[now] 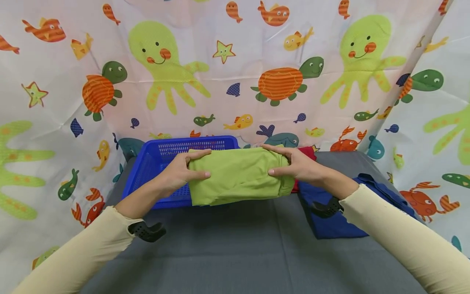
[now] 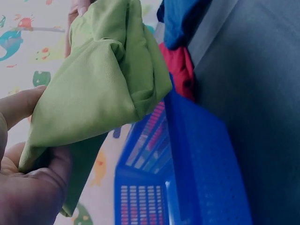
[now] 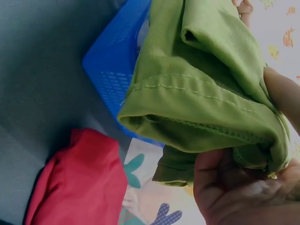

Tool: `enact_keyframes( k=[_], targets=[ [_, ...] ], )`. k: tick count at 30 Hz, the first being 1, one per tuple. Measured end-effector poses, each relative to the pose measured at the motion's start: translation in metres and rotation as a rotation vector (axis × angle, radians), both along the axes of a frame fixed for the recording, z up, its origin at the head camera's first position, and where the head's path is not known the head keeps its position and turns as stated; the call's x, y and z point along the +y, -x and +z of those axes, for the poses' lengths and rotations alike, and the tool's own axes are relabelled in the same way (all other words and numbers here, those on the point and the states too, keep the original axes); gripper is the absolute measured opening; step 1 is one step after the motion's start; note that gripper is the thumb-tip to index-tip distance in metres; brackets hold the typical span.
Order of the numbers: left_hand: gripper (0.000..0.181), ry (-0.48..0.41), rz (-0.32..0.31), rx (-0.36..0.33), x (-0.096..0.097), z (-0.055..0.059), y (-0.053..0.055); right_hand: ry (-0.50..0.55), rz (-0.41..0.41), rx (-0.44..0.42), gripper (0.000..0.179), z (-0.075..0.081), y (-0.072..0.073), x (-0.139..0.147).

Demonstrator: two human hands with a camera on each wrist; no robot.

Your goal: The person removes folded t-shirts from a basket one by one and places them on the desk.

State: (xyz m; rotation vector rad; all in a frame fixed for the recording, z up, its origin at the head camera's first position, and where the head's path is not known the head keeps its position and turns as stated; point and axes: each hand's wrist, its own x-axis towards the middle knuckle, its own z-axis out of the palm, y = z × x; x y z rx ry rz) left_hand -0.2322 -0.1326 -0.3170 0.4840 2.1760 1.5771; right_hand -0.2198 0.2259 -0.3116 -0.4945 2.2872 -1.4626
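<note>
A folded lime-green garment point(image 1: 238, 175) is held up off the table, partly in front of a blue plastic basket point(image 1: 137, 175). My left hand point(image 1: 180, 169) grips its left end, thumb on the near face and fingers behind. At the other end my right hand point(image 1: 295, 165) pinches it the same way. In the right wrist view a stitched hem point(image 3: 187, 89) of the garment gapes a little beside the right hand point(image 3: 243, 183). The left wrist view shows the left hand point(image 2: 33, 183) holding the folded layers, with a loose flap hanging below.
A red cloth point(image 3: 82, 183) lies right of the basket, mostly hidden by the garment in the head view. Dark blue folded cloth point(image 1: 338, 220) lies on the grey table point(image 1: 220, 253) at the right. A sea-animal curtain point(image 1: 238, 110) surrounds the back and sides.
</note>
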Motion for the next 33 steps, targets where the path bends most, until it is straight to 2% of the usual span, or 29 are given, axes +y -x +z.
enact_keyframes(
  k=[5, 9, 15, 26, 33],
  targets=[
    [0.073, -0.022, -0.031, -0.013, 0.011, -0.005, -0.005, -0.016, -0.007, 0.002, 0.078, -0.005, -0.009, 0.013],
    [0.072, -0.026, -0.032, -0.033, 0.021, -0.009, -0.008, -0.002, -0.008, 0.006, 0.077, -0.011, -0.015, 0.023],
    [0.075, -0.032, -0.038, -0.060, 0.034, -0.021, -0.009, -0.014, -0.005, 0.018, 0.077, -0.024, -0.020, 0.036],
    [0.079, -0.038, -0.119, -0.038, 0.055, -0.037, -0.019, -0.070, -0.039, 0.024, 0.076, -0.036, -0.040, 0.060],
    [0.079, -0.046, -0.150, -0.011, 0.068, -0.050, -0.024, -0.082, -0.021, -0.003, 0.075, -0.045, -0.054, 0.074]
  ],
)
